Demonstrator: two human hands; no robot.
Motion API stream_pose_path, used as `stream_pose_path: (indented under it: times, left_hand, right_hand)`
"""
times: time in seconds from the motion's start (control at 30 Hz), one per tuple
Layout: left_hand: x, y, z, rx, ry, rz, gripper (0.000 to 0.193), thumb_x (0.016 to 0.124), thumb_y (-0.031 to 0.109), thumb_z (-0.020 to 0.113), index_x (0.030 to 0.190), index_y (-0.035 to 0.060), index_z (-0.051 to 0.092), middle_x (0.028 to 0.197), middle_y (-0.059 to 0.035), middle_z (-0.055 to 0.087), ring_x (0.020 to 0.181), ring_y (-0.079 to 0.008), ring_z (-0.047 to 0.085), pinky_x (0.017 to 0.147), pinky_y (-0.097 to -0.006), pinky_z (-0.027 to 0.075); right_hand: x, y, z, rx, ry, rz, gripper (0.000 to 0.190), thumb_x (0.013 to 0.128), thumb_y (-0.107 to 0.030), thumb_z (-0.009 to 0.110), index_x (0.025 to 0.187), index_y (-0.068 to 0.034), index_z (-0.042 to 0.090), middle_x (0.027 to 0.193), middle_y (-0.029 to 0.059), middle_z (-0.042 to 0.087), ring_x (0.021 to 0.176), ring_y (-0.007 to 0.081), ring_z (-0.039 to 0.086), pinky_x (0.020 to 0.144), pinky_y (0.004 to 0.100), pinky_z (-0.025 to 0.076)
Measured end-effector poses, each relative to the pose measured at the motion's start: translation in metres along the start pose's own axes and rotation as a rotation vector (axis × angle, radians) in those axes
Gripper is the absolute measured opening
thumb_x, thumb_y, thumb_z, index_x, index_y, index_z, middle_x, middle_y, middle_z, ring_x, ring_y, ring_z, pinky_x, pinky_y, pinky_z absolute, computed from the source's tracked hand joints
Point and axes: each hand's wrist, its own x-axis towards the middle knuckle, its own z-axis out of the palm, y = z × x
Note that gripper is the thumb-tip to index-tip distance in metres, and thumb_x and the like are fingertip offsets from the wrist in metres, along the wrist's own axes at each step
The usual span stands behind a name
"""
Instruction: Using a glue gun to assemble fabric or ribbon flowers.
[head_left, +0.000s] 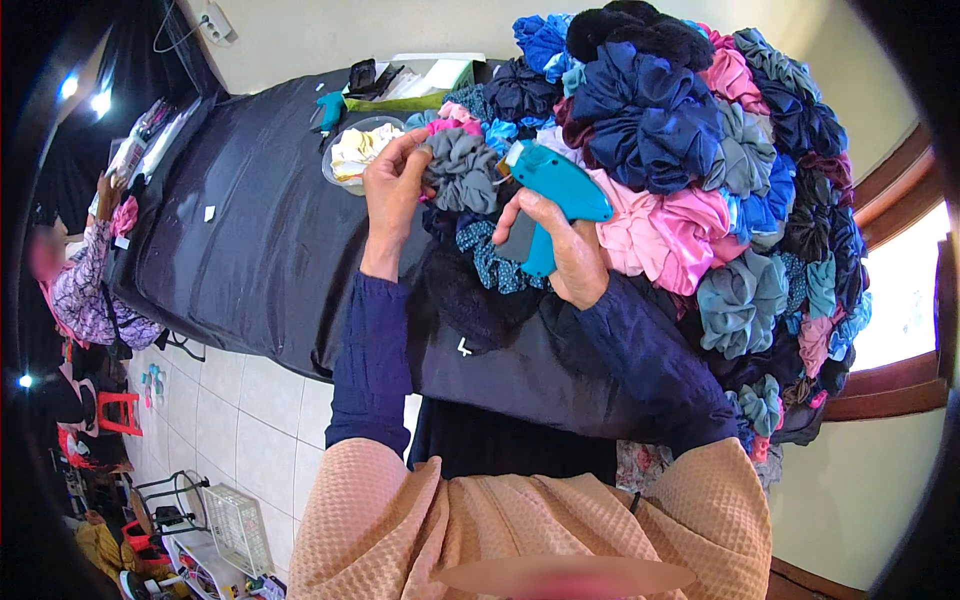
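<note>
My left hand (399, 184) pinches the left edge of a grey fabric scrunchie (461, 172). In my right hand (566, 251) is a teal tagging gun (562, 184), its front end pointing left at the scrunchie's right side. Whether its needle is in the cloth cannot be told. Just left of my left hand stands a clear plastic tub (327, 161) of cream-coloured pieces (364, 152). A large heap of scrunchies, navy (649, 116), pink (675, 232), blue and grey, rises to the right.
A second teal tagging gun (328, 111) lies near a green-sided box (405, 101) at the back of the black-covered table (247, 225). A small white piece (210, 214) lies at left, another (464, 346) nearer me. Another person (97, 277) is at the far left end.
</note>
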Motion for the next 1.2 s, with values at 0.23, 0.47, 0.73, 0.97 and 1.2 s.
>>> stream_pose_path:
  times: [0.23,0.47,0.73,0.97,1.2]
  left_hand:
    - [-0.007,0.002,0.002,0.158,-0.220,-0.055,0.022,0.087,0.009,0.063,0.108,0.0049,0.068,0.082,0.0006,0.063,0.066,-0.0042,0.056,0.049,-0.0200,0.047]
    - [-0.007,0.006,-0.001,0.182,-0.355,-0.003,0.019,0.086,0.008,0.062,0.105,0.0062,0.066,0.084,0.0023,0.063,0.063,-0.0016,0.053,0.046,-0.0186,0.041]
    - [-0.013,0.016,0.013,0.059,-0.002,0.019,0.010,0.086,0.015,0.071,0.092,0.0068,0.067,0.073,0.0053,0.061,0.056,-0.0006,0.049,0.044,-0.0170,0.036]
    - [-0.031,0.038,0.032,0.074,0.038,0.265,0.010,0.086,0.008,0.070,0.091,0.0011,0.066,0.090,-0.0017,0.063,0.065,-0.0033,0.057,0.049,-0.0172,0.046]
    - [-0.034,0.033,0.036,-0.047,-0.029,0.317,0.010,0.083,-0.003,0.066,0.093,-0.0002,0.066,0.098,-0.0041,0.062,0.077,-0.0094,0.064,0.058,-0.0209,0.055]
  right_hand:
    - [-0.001,0.000,0.003,-0.051,-0.016,0.048,0.033,0.092,-0.019,0.056,0.120,-0.001,0.055,0.078,0.0084,0.061,0.066,0.0160,0.061,0.061,0.0282,0.050]
    - [0.000,-0.002,0.004,-0.042,-0.012,0.059,0.033,0.092,-0.019,0.056,0.120,-0.001,0.055,0.077,0.0082,0.061,0.066,0.0158,0.061,0.061,0.0276,0.049]
    - [-0.003,0.000,0.006,-0.026,-0.043,0.033,0.032,0.092,-0.018,0.056,0.119,-0.001,0.053,0.079,0.0086,0.061,0.067,0.0164,0.062,0.062,0.0293,0.051]
    - [-0.001,0.003,0.004,-0.074,-0.006,0.054,0.032,0.093,-0.016,0.056,0.120,0.000,0.054,0.079,0.0073,0.061,0.066,0.0161,0.062,0.062,0.0284,0.051]
    - [0.000,0.005,0.002,-0.054,-0.002,0.075,0.032,0.093,-0.016,0.057,0.121,0.001,0.054,0.079,0.0075,0.061,0.066,0.0162,0.062,0.062,0.0290,0.051]
